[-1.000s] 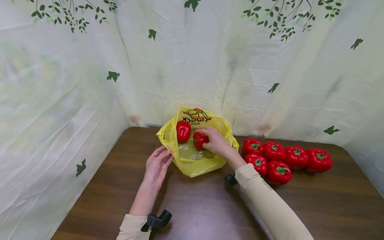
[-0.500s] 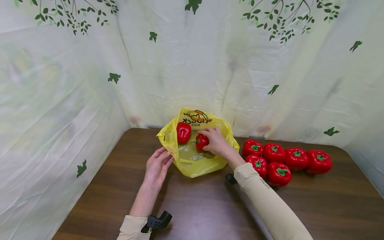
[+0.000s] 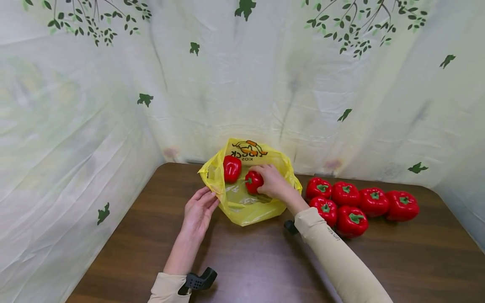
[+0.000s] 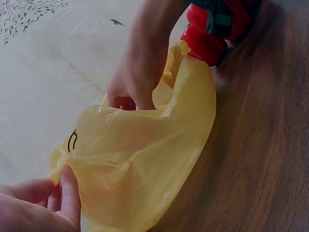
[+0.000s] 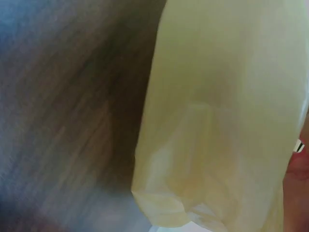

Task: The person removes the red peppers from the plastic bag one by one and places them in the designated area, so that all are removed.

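Observation:
A yellow plastic bag (image 3: 251,214) with printed lettering stands with its mouth open on the table. My left hand (image 3: 198,209) pinches the left edge of its rim between thumb and fingers, as the left wrist view shows close up. Inside the bag, my right hand (image 3: 273,182) grips a red bell pepper (image 3: 253,182), its green stem facing left. Another red bell pepper (image 3: 232,169) lies in the bag against the left wall. In the right wrist view the bag's side (image 5: 217,121) covers most of the right hand.
Several red bell peppers (image 3: 352,221) sit in two rows on the brown wooden table (image 3: 242,261), right of the bag and close to my right forearm. A pale fabric backdrop (image 3: 242,84) with leaf prints hangs behind the table and along its left.
The pepper in my right hand has turned inside the bag, its stem swinging to the left, with only a slight shift. My left hand has stayed at the rim.

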A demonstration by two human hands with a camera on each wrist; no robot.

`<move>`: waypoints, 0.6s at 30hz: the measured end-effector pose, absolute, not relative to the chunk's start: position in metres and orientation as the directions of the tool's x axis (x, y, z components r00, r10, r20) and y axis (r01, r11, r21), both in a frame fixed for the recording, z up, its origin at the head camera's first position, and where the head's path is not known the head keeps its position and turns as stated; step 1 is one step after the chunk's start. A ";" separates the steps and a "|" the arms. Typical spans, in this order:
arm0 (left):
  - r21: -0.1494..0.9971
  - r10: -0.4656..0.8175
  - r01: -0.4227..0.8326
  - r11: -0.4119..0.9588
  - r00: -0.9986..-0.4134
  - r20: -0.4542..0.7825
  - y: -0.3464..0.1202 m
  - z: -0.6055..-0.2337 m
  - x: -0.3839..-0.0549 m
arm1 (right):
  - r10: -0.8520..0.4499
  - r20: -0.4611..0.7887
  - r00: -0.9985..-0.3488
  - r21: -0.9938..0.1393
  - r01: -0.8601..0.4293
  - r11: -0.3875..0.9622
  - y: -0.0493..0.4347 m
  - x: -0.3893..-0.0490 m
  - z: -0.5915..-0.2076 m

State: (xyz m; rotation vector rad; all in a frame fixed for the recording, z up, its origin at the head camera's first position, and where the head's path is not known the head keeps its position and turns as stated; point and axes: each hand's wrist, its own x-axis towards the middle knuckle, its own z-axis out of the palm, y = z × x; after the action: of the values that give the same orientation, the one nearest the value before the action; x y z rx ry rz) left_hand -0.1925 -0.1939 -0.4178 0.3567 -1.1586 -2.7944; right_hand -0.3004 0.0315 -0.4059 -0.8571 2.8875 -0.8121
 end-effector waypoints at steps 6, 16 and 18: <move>0.709 -0.176 -0.005 -0.705 -0.967 -0.182 -0.194 -0.417 -0.192 | -0.544 0.148 -0.826 -0.466 -0.543 0.698 0.030 -0.297 -0.409; 0.721 -0.176 -0.003 -0.693 -0.969 -0.173 -0.195 -0.417 -0.191 | -0.530 0.197 -0.825 -0.504 -0.549 0.667 0.028 -0.292 -0.411; 0.721 -0.175 -0.007 -0.693 -0.968 -0.178 -0.195 -0.416 -0.191 | -0.522 0.220 -0.824 -0.517 -0.553 0.654 0.028 -0.290 -0.411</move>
State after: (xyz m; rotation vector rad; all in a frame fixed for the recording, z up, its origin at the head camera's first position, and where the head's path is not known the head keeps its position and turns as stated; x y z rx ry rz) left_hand -0.1907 -0.1952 -0.4162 0.3575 -1.1886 -2.7856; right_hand -0.2899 0.0279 -0.4106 -0.9444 2.9032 -0.9352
